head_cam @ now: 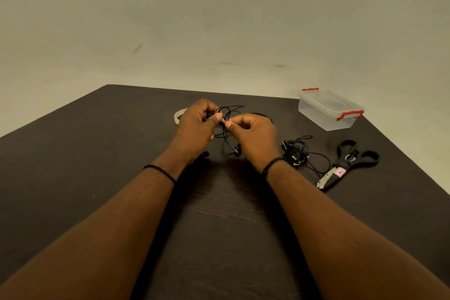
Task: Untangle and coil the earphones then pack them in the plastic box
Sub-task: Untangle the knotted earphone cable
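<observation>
Black earphones (227,114) held up above the middle of the dark table (73,153), cord looped in a loose tangle with no clear long axis; loops fanning away from the person, one strand dropping toward the near side and ending in an earbud (235,148) just above or on the tabletop, which of the two cannot be told. Left hand (197,126) curled, thumb and fingertips pinching the cord at the tangle. Right hand (253,134) likewise curled, pinching the cord just beside the left thumb, the two pinches nearly touching. Plastic box (328,111) with red latches at the far right of the table, lid on, long axis running from far left to near right. Second bundle of earphones (297,151) lying right of the right wrist. Scissors (348,163) further right, blades pointing toward the near left. Roll of tape (179,115) partly hidden behind the left hand.
</observation>
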